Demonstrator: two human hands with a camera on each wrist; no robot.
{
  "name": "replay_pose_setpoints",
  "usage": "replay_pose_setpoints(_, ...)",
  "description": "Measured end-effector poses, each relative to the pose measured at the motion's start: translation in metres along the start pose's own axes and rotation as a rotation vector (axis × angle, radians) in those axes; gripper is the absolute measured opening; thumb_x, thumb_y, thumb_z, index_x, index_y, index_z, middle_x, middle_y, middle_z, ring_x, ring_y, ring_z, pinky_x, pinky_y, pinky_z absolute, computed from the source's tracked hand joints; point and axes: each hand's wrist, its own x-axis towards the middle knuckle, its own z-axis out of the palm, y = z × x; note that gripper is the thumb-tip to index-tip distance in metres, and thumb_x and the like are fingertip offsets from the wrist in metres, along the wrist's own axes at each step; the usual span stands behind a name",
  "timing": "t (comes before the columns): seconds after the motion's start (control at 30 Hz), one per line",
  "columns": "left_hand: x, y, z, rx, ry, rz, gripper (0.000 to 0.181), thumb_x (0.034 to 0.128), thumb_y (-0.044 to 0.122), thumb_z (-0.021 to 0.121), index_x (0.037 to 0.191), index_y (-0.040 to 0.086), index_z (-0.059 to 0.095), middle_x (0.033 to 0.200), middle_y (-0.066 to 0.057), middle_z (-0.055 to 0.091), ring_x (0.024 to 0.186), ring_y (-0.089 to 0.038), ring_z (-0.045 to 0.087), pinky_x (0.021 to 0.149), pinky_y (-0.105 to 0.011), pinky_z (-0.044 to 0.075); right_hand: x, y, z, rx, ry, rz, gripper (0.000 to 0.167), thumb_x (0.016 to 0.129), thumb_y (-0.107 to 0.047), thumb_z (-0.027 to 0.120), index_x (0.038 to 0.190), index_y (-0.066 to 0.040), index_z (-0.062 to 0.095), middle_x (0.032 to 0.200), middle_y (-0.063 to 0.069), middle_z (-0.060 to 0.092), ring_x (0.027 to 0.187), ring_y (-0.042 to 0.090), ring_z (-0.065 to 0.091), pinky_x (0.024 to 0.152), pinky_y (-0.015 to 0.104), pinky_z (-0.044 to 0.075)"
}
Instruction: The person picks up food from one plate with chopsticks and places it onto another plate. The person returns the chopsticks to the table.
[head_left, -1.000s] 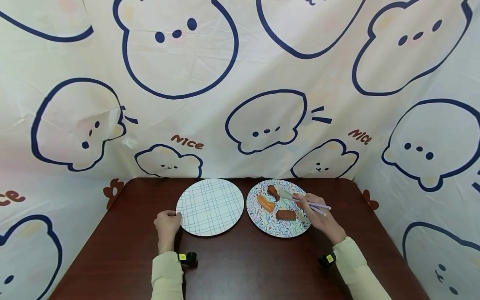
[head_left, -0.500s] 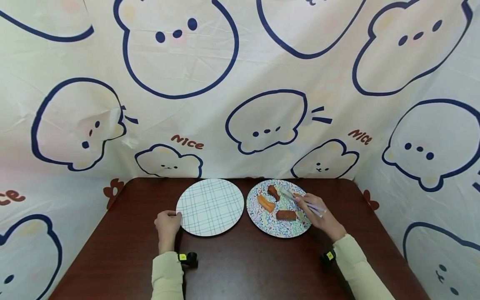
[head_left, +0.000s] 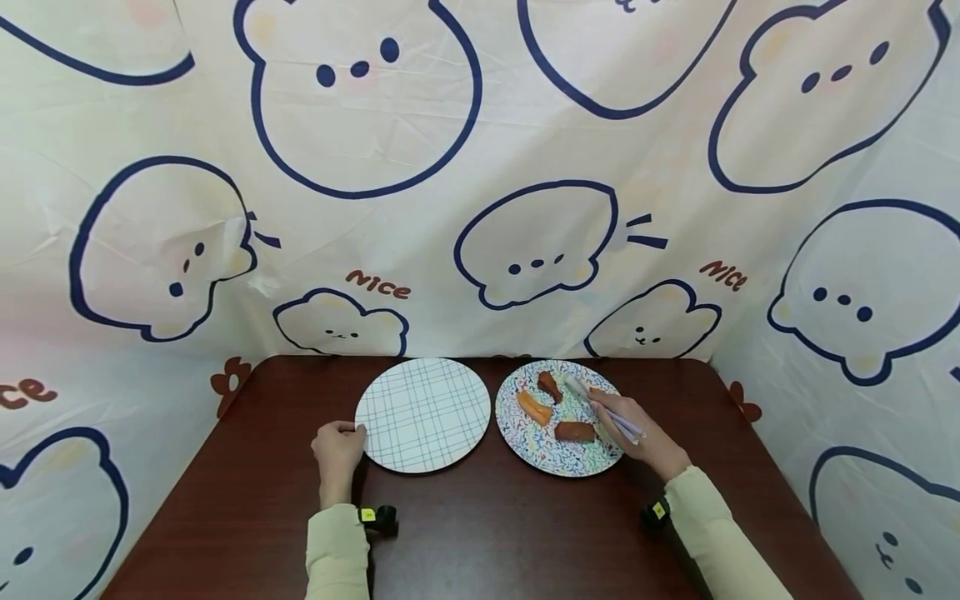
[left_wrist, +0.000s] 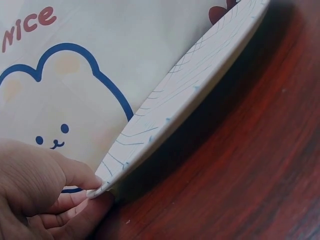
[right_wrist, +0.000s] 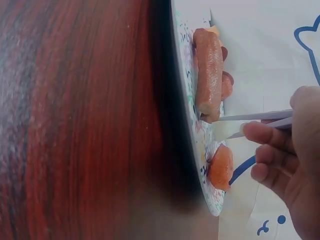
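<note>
At the left plate, white with a blue-green grid, my left hand pinches the near-left rim. In the left wrist view the thumb lies on top of that rim, with other fingers below. My right hand holds a pair of pale lavender chopsticks over the speckled multicolour plate. Their whitish tips are near a brown drumstick-like piece; whether they grip anything is unclear. That plate also bears a curved orange piece, a brown sausage-like piece and an orange-red piece close to the hand.
Both plates stand side by side, nearly touching, at the back of a dark brown table. Right behind them hangs a pale cloth with blue cartoon outlines, also closing in both sides. Each wrist wears a small black camera.
The chopsticks' rear ends have drawn together and dropped slightly, and the right hand has turned a little. The left hand keeps its hold on the plate. The whole head view has shifted slightly.
</note>
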Motion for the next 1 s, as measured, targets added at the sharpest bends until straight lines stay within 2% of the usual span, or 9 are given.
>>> replay_pose_setpoints(0.07, 0.000, 0.001, 0.000, 0.003, 0.004, -0.004, 0.027, 0.0966, 0.015, 0.060, 0.104, -0.009, 0.071, 0.088, -0.024, 0.070, 0.086, -0.039, 0.063, 0.074, -0.053, 0.053, 0.001, 0.000, 0.000, 0.010, 0.003, 0.003, 0.034, 0.109, -0.013, 0.048, 0.130, 0.007, 0.065, 0.109, 0.022, 0.072, 0.088, 0.021, 0.069, 0.078, 0.039, 0.058)
replay_pose_setpoints(0.17, 0.001, 0.001, 0.001, 0.007, 0.005, -0.003, 0.027, 0.0964, 0.015, 0.060, 0.103, -0.009, 0.071, 0.087, -0.023, 0.070, 0.083, -0.038, 0.064, 0.073, -0.052, 0.053, 0.003, 0.000, 0.000, -0.001, 0.010, 0.003, 0.032, 0.108, -0.012, 0.049, 0.124, 0.007, 0.068, 0.096, 0.017, 0.072, 0.075, 0.011, 0.061, 0.070, 0.032, 0.055)
replay_pose_setpoints(0.3, 0.001, 0.002, 0.000, 0.004, 0.004, -0.004, 0.027, 0.0964, 0.015, 0.061, 0.103, -0.009, 0.071, 0.087, -0.023, 0.070, 0.083, -0.037, 0.064, 0.072, -0.052, 0.053, 0.003, -0.002, 0.000, -0.010, 0.016, -0.004, 0.029, 0.107, -0.011, 0.050, 0.116, 0.006, 0.071, 0.093, 0.012, 0.073, 0.070, 0.004, 0.056, 0.067, 0.027, 0.053)
replay_pose_setpoints(0.37, 0.000, 0.001, 0.000, 0.004, 0.003, -0.006, 0.027, 0.0966, 0.015, 0.060, 0.103, -0.009, 0.071, 0.086, -0.022, 0.070, 0.082, -0.037, 0.064, 0.072, -0.052, 0.053, 0.004, -0.003, 0.000, 0.013, 0.007, -0.015, 0.027, 0.107, -0.009, 0.049, 0.105, 0.005, 0.072, 0.074, 0.003, 0.063, 0.061, 0.003, 0.048, 0.060, 0.025, 0.048)
replay_pose_setpoints(0.47, -0.001, 0.001, 0.000, 0.002, 0.002, -0.004, 0.027, 0.0968, 0.015, 0.060, 0.103, -0.009, 0.070, 0.085, -0.022, 0.069, 0.081, -0.037, 0.063, 0.072, -0.052, 0.052, 0.004, -0.006, 0.000, 0.012, 0.005, -0.047, 0.028, 0.107, -0.008, 0.049, 0.090, 0.001, 0.069, 0.063, -0.005, 0.047, 0.055, 0.003, 0.042, 0.055, 0.023, 0.044)
replay_pose_setpoints(0.57, -0.001, 0.001, 0.000, -0.001, 0.004, -0.004, 0.026, 0.0968, 0.015, 0.060, 0.103, -0.009, 0.070, 0.084, -0.022, 0.069, 0.079, -0.036, 0.063, 0.071, -0.052, 0.053, 0.004, -0.010, 0.001, -0.038, 0.022, -0.080, 0.025, 0.106, -0.008, 0.051, 0.090, 0.000, 0.069, 0.069, -0.004, 0.056, 0.061, 0.006, 0.049, 0.061, 0.027, 0.050)
replay_pose_setpoints(0.7, -0.001, 0.000, 0.001, 0.004, 0.005, -0.008, 0.027, 0.0968, 0.015, 0.061, 0.103, -0.009, 0.070, 0.083, -0.021, 0.068, 0.077, -0.033, 0.063, 0.069, -0.049, 0.052, 0.000, -0.012, 0.004, -0.121, 0.043, -0.100, 0.022, 0.103, -0.008, 0.055, 0.108, 0.003, 0.073, 0.100, 0.012, 0.074, 0.086, 0.020, 0.068, 0.083, 0.043, 0.059)
replay_pose_setpoints(0.8, 0.000, 0.000, 0.001, 0.003, 0.001, -0.009, 0.028, 0.0972, 0.016, 0.060, 0.105, -0.010, 0.070, 0.083, -0.020, 0.068, 0.075, -0.032, 0.062, 0.067, -0.048, 0.052, -0.001, -0.013, 0.005, -0.173, 0.040, -0.097, 0.027, 0.102, -0.009, 0.057, 0.120, 0.005, 0.071, 0.118, 0.019, 0.072, 0.104, 0.030, 0.070, 0.093, 0.051, 0.056)
replay_pose_setpoints(1.0, 0.000, -0.001, 0.001, 0.001, 0.006, -0.008, 0.028, 0.0971, 0.016, 0.061, 0.105, -0.009, 0.070, 0.082, -0.019, 0.068, 0.074, -0.032, 0.063, 0.067, -0.047, 0.052, -0.001, -0.018, 0.002, -0.212, -0.010, -0.045, 0.033, 0.104, -0.013, 0.057, 0.129, 0.006, 0.066, 0.129, 0.022, 0.067, 0.115, 0.037, 0.066, 0.099, 0.055, 0.052)
